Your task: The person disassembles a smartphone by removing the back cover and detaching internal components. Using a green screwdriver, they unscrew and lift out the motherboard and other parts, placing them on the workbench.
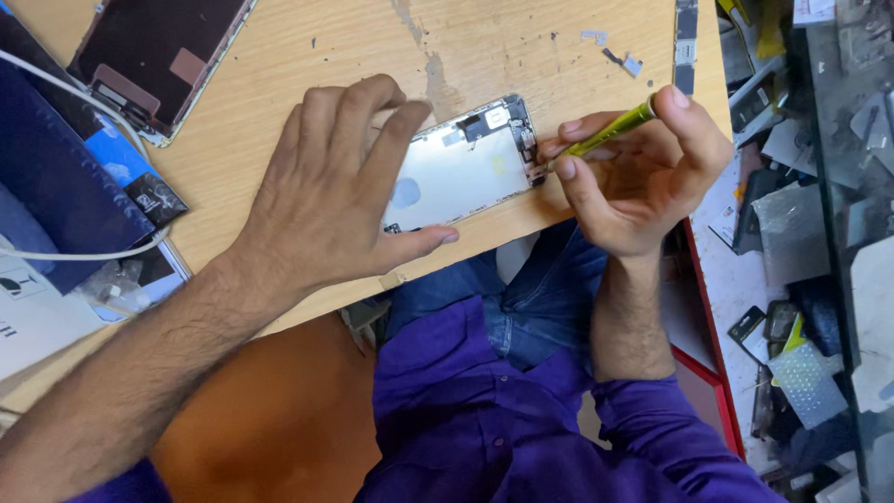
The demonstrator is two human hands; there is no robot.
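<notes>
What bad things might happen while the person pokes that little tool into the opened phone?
The phone lies close to the table edge, so a hard push might slide it off onto the lap. The yellow-green screwdriver in the right hand could slip and scratch the small parts at the phone's end. The left hand only presses one side, so the phone may twist.

Scuffed light wooden table (307,56), worn patches seen along the top. Glass case (838,186) of loose parts placed at right, evenly lit.

Hands (321,200), screwdriver (610,133), opened phone (466,168)
</notes>
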